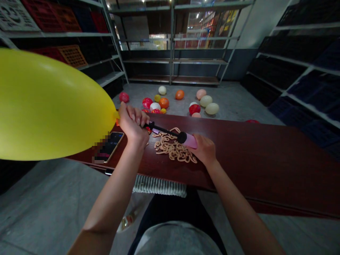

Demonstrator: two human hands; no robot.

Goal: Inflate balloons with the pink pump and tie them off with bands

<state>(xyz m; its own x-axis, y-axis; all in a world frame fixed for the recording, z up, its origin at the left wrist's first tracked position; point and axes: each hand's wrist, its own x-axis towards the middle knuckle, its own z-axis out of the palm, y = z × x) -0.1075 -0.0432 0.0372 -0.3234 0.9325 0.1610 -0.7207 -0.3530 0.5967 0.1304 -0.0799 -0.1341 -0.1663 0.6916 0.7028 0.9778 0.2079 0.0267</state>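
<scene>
A big inflated yellow balloon point(53, 106) fills the left side of the head view. My left hand point(131, 122) is closed around its neck and one end of a balloon pump point(190, 140). The pump's black rod stretches rightward to a pink barrel, and my right hand point(204, 150) is wrapped around that barrel. Beneath the rod, a tangled heap of tan, worm-like strands point(172, 150) lies on the dark red-brown table point(255, 159). My left fingers cover the balloon's mouth and the pump's tip.
A phone point(114, 143) lies on the table, partly behind the balloon. Several balloons point(164, 103) in red, orange, white and pink rest on the floor past the table. Metal shelves point(172, 62) stand at the back, with crate-filled racks point(71, 55) at left and right.
</scene>
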